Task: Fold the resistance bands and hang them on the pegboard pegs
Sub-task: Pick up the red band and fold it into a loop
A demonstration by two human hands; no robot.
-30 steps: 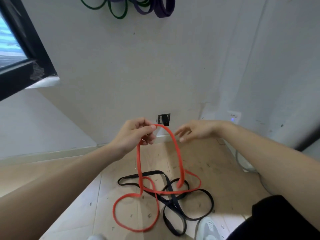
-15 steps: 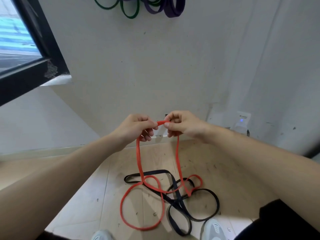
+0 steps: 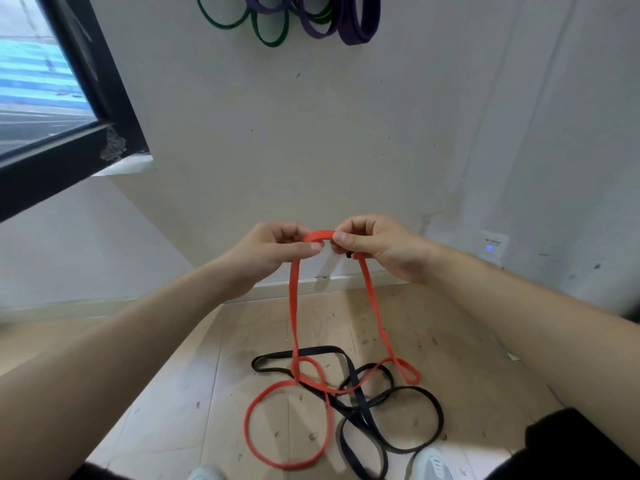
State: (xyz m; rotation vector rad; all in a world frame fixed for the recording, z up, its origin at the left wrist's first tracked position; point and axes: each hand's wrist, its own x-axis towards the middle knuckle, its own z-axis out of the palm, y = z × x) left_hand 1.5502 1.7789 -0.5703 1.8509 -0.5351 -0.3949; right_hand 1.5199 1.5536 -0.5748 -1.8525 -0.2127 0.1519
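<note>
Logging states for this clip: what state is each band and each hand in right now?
left hand, pinches red band
right hand, pinches red band
red band, top held up, rest coiled on floor
black band, loose on floor, under red band
green bands, hanging on wall
purple bands, hanging on wall

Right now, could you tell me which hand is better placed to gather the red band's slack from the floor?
Probably the left hand: the red band drops straight from its fingers to the big loop below it, while the right hand can hold the top.
</note>
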